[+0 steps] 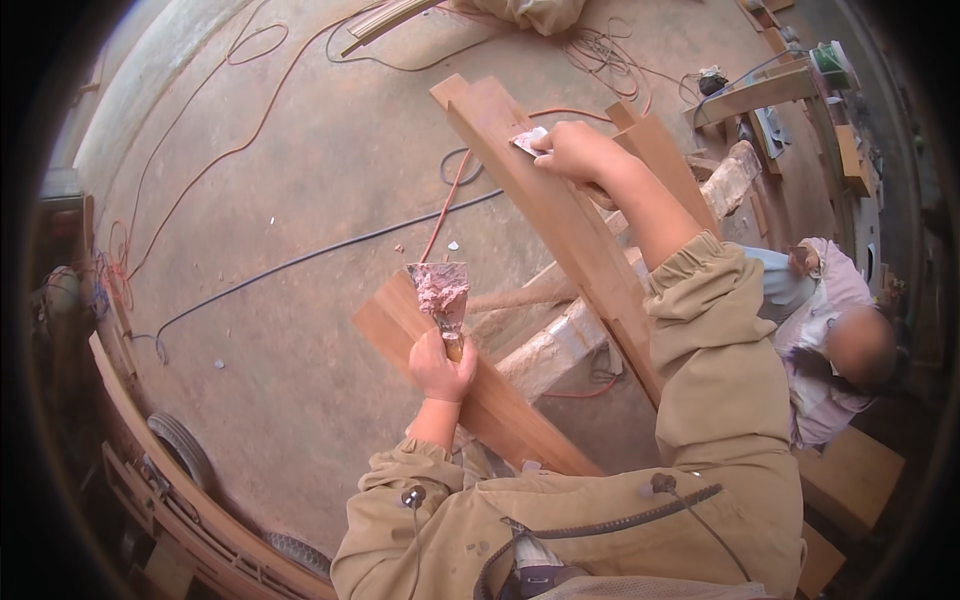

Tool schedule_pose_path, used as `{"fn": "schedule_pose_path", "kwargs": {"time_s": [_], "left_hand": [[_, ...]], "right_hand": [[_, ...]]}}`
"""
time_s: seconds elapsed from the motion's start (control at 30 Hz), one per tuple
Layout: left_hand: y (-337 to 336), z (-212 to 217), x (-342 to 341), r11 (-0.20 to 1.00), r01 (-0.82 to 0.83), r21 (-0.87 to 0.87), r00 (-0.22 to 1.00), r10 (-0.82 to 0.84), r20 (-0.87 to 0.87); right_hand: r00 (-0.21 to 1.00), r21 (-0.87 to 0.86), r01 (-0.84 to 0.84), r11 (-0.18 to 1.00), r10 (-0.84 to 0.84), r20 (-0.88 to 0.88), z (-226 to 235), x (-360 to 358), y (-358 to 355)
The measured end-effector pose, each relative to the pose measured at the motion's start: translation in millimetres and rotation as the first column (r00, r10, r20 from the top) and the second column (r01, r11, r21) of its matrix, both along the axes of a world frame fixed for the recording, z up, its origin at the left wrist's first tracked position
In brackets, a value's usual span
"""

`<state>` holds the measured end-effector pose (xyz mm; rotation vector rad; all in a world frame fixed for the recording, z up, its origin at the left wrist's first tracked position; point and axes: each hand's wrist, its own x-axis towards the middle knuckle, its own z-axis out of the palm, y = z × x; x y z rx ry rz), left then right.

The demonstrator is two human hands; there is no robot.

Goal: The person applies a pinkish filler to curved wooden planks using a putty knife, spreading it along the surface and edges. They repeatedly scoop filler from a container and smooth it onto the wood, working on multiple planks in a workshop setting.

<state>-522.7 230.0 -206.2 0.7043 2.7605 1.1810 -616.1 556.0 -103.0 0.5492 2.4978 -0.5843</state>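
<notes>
My left hand [441, 368] grips the handle of a wide putty knife [440, 293] held upright, its blade loaded with pinkish filler paste. My right hand [572, 151] is stretched forward and presses a small flat scraper [529, 140] against the upper face of a long curved wooden board [545, 210]. A second reddish plank [480, 400] lies under my left hand. Both boards rest on a rough pale wooden trestle [560, 340].
Orange and black cables [300, 262] trail across the concrete floor. A seated person [835, 335] is at the right beside a wooden box [850, 475]. Timber pieces and tools [760, 95] lie at the far right; a tyre [180, 450] and wooden frames at the lower left.
</notes>
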Motion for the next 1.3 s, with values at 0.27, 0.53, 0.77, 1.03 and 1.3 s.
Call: {"fn": "schedule_pose_path", "kwargs": {"time_s": [0.27, 0.53, 0.77, 1.03, 1.3], "left_hand": [[-0.1, -4.0, 1.8, 0.999, 0.011, -0.033, 1.000, -0.011, -0.001], [-1.8, -0.9, 1.9, 0.999, 0.005, -0.046, 1.000, -0.006, -0.020], [1.5, -0.6, -0.2, 1.000, -0.007, -0.015, 1.000, 0.007, -0.030], [-0.1, -1.7, 0.8, 1.000, -0.009, -0.013, 1.000, 0.009, -0.012], [1.8, -0.3, -0.2, 1.000, 0.000, 0.012, 1.000, 0.000, -0.010]], "right_hand": [[0.999, 0.047, -0.045, 0.998, 0.044, 0.023, -8.2, -5.0, 8.3], [0.996, -0.033, 0.074, 0.997, -0.075, -0.044, -0.8, -8.7, 3.2], [0.997, -0.036, 0.017, 0.999, -0.019, -0.078, 1.2, -10.6, 0.3], [0.996, 0.004, -0.085, 0.996, 0.085, -0.006, -5.6, -2.3, -1.2], [0.996, -0.054, -0.004, 0.999, 0.009, 0.088, 10.6, -8.5, 0.2]]}}
